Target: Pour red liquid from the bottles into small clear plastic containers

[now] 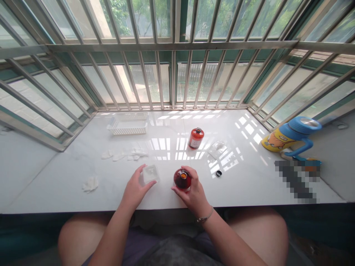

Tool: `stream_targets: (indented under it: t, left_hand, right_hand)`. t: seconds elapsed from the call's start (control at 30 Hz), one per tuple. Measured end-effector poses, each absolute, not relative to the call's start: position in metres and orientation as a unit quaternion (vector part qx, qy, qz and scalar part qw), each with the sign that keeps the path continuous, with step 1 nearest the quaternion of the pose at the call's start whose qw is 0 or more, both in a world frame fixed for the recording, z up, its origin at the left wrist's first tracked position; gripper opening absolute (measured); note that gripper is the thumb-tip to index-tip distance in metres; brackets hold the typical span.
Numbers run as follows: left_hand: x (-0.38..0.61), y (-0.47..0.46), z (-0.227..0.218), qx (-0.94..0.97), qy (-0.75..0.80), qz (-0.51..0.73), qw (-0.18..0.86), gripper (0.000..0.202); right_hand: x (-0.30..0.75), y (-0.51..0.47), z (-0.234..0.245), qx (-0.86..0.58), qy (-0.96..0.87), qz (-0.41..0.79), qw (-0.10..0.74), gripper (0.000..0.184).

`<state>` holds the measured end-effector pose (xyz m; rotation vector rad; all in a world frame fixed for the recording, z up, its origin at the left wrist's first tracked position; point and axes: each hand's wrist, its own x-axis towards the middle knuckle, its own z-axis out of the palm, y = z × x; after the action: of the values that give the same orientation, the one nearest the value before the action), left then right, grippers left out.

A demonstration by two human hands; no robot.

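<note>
My left hand [137, 186] holds a small clear square plastic box [150, 174] by its edges, thumb at the near side and fingers at the far left. What lies inside the box, if anything, is too faint to tell. My right hand [195, 192] is wrapped round a dark red-brown bottle [181, 181], which stands uncapped with its round mouth facing up. To the right of that hand lies a small black cap [219, 173]. Behind it stands a second orange-red bottle [196, 139] with a dark top and a pale label.
A white perforated basket [129, 129] sits at the back left. Thin white pieces [135, 154] lie before it, and a white crumpled bunch [90, 184] farther left. Clear plastic packaging [217, 149] lies right of the bottles. A blue-yellow flask [288, 135] stands far right. Window bars [173, 79] border the back.
</note>
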<state>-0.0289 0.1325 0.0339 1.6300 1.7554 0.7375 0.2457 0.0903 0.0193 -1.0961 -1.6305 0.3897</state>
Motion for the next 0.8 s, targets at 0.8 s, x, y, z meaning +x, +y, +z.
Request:
stream_targets:
  t: [0.8]
  left_hand:
    - [0.002, 0.063, 0.139, 0.680, 0.597, 0.357, 0.232, 0.075]
  right_hand:
    - [0.243, 0.021, 0.077, -0.433, -0.713, 0.141, 0.533, 0.089]
